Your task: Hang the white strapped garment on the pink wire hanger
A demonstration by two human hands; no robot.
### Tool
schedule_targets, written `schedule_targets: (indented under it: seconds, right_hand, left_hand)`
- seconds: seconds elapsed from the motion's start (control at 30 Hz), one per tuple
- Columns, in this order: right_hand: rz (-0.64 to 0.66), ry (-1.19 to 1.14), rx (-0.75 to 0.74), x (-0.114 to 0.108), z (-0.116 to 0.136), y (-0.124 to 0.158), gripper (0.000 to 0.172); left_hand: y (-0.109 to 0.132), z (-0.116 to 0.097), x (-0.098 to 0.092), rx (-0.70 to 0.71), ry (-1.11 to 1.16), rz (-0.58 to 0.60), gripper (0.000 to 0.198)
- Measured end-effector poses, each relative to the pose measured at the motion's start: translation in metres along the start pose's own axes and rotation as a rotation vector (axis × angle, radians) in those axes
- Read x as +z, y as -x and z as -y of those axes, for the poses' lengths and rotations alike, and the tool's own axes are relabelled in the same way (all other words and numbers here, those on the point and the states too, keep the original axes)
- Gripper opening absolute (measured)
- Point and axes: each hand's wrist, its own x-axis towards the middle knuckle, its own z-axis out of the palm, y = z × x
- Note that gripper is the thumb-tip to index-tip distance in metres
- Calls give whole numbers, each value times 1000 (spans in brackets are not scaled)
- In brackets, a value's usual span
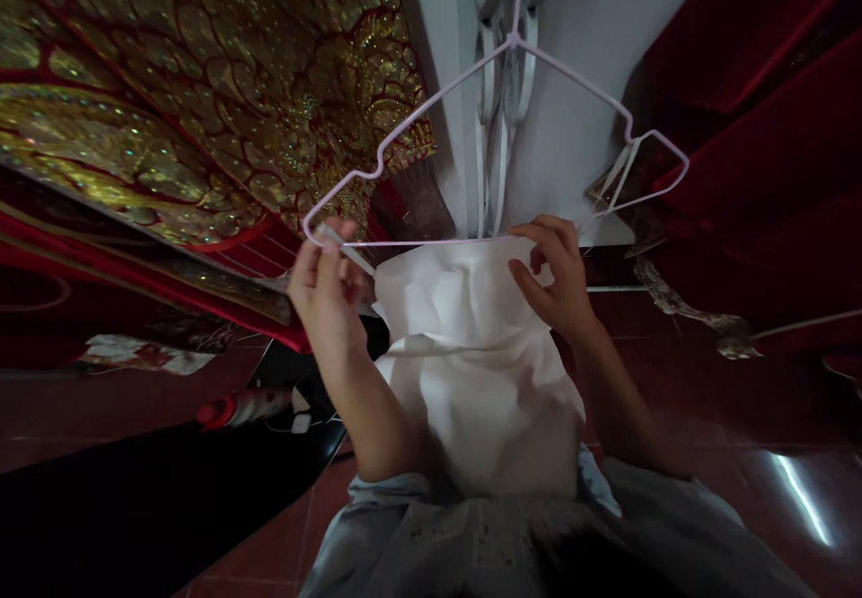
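Observation:
A pale pink clothes hanger (458, 88) hangs upright in front of me. Below its bottom bar is a white strapped garment (471, 311), draped down toward my body. My left hand (327, 275) pinches a white strap (356, 262) at the hanger's lower left corner. On the right side, another thin white strap (623, 171) is looped over the hanger's notch. My right hand (556, 266) is at the garment's upper right edge, thumb and fingers apart, its fingertips by the bottom bar.
Gold sequined red costumes (303, 68) hang at the left, and dark red fabric (760, 131) at the right. Behind the hanger are metal scrollwork bars (498, 113) against a pale wall. A bottle with a red cap (235, 408) lies on a black surface (168, 499) at lower left.

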Motion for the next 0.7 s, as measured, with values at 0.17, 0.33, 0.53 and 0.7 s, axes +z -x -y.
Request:
schedule_targets:
  seconds: [0.17, 0.33, 0.53, 0.7]
  right_hand:
    - [88, -48, -35, -5, 9, 1, 45]
    - [-350, -44, 57, -16, -2, 12, 20]
    - [-369, -240, 383, -33, -26, 8, 37]
    - [-349, -247, 326, -36, -15, 2, 40]
  left_hand:
    - [24, 8, 40, -16, 184, 117, 36]
    - [23, 9, 45, 26, 220, 130, 38]
    - [25, 16, 46, 14, 241, 122, 40]
    - [27, 20, 49, 3, 224, 75, 38]
